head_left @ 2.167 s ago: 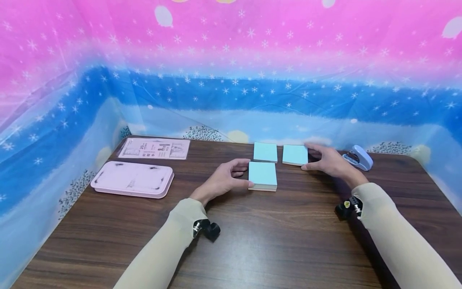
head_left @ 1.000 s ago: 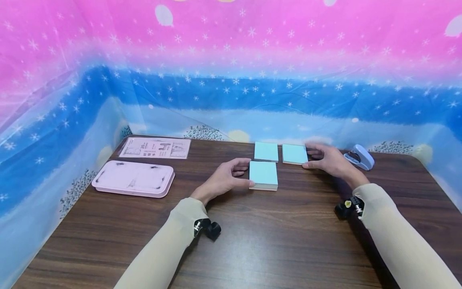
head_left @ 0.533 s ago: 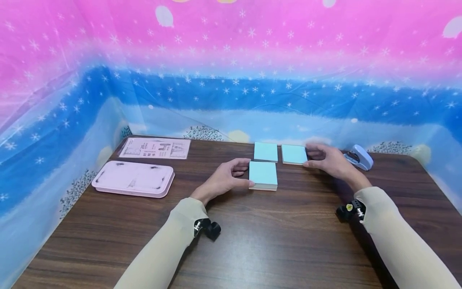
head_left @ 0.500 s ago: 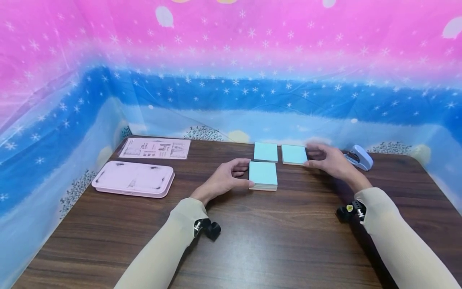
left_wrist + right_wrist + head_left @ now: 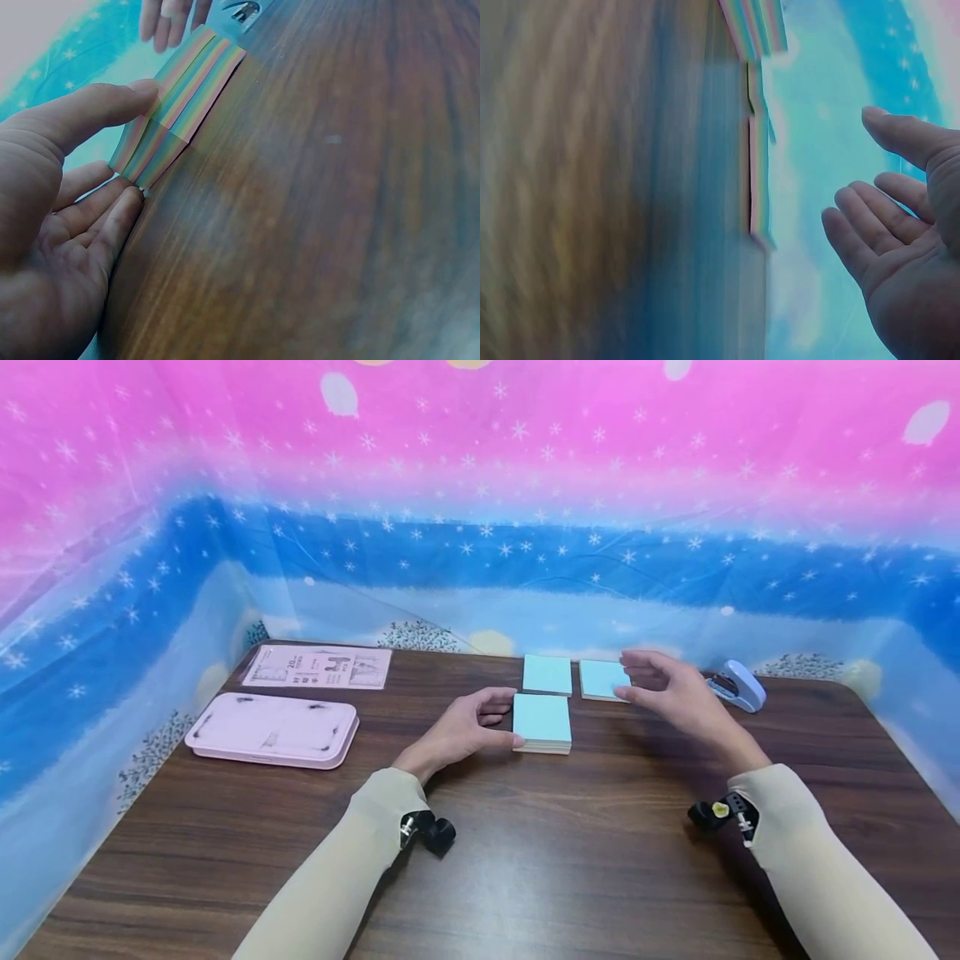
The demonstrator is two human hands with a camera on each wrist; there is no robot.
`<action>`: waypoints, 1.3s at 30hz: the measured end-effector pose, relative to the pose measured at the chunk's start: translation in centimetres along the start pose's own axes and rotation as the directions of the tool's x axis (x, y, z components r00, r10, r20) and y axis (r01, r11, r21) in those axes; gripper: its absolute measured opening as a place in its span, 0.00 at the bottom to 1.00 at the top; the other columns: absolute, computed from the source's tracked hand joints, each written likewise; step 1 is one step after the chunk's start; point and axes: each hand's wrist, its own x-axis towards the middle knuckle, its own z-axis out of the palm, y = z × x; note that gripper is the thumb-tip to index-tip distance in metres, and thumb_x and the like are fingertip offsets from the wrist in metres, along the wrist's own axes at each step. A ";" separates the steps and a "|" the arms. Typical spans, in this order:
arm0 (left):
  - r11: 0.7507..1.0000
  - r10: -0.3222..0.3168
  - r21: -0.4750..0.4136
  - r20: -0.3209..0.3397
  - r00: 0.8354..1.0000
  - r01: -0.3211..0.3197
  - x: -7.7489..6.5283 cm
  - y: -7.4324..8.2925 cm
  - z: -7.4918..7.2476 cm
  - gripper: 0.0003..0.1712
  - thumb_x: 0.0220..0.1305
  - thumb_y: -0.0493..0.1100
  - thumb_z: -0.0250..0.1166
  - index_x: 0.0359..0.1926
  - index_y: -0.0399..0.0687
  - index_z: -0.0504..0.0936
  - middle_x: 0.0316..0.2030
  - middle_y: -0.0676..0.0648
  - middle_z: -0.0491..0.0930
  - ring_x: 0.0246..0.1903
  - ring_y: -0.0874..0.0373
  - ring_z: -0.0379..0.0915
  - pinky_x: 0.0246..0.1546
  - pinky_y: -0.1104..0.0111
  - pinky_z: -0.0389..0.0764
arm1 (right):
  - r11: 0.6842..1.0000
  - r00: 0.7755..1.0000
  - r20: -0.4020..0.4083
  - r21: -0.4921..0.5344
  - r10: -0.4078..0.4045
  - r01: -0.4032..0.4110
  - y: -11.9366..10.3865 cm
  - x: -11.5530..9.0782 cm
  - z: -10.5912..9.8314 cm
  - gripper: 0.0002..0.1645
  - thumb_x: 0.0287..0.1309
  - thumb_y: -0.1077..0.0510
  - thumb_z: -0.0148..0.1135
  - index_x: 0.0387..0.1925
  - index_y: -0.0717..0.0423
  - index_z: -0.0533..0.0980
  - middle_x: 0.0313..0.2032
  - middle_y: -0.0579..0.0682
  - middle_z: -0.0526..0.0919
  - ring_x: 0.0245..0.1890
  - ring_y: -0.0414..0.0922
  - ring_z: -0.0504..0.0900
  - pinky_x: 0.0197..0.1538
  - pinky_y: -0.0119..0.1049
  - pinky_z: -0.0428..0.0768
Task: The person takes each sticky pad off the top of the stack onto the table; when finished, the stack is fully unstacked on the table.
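My left hand point(image 5: 465, 731) holds the left side of a thick stack of pale-green sticky notes point(image 5: 542, 723). Its thumb lies against the front left corner, with the other fingers at the left edge. The left wrist view shows the stack's striped coloured sides point(image 5: 180, 97). Behind it lies a thinner sticky note pad point(image 5: 547, 674), and to the right of that another pad point(image 5: 600, 680). My right hand point(image 5: 667, 689) hovers by this right-hand pad, fingers apart and covering its right edge from the head camera. In the right wrist view that hand point(image 5: 900, 232) holds nothing.
A light-blue stapler point(image 5: 742, 687) lies right of my right hand. On the left, a pink flat case point(image 5: 272, 731) sits in front of a printed card point(image 5: 318, 667). A patterned cloth point(image 5: 480, 552) hangs behind the brown table point(image 5: 525, 843).
My right hand has let go of the right-hand pad and risen slightly, shifting left over its edge. My left hand stays at the stack. The whole head view has shifted slightly.
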 end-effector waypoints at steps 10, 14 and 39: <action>1.000 -0.001 0.011 0.004 1.000 0.001 0.1 0.0 0.0 0.47 0.59 0.40 0.81 0.77 0.44 0.70 0.71 0.41 0.74 0.69 0.46 0.71 0.71 0.54 0.72 | 0.997 0.998 0.055 0.076 -0.008 0.003 -2.1 -0.5 3.0 0.41 0.68 0.47 0.74 0.75 0.57 0.71 0.70 0.57 0.76 0.67 0.61 0.78 0.65 0.57 0.79; 1.000 0.001 0.012 0.007 1.000 -0.001 0.2 0.1 -0.1 0.48 0.59 0.40 0.81 0.77 0.44 0.70 0.71 0.41 0.74 0.70 0.45 0.71 0.71 0.54 0.72 | 0.997 0.996 0.086 0.072 -0.005 -0.001 -2.6 -0.6 4.0 0.41 0.68 0.47 0.74 0.75 0.58 0.71 0.70 0.59 0.77 0.68 0.59 0.77 0.68 0.60 0.76; 1.000 0.012 0.024 0.019 1.000 -0.012 0.1 0.1 0.0 0.49 0.57 0.36 0.82 0.77 0.41 0.70 0.71 0.40 0.73 0.69 0.44 0.71 0.71 0.54 0.72 | 0.960 0.973 0.229 0.264 0.028 -0.090 -1.6 -0.6 6.4 0.48 0.63 0.51 0.79 0.78 0.59 0.66 0.72 0.61 0.73 0.73 0.59 0.71 0.73 0.59 0.69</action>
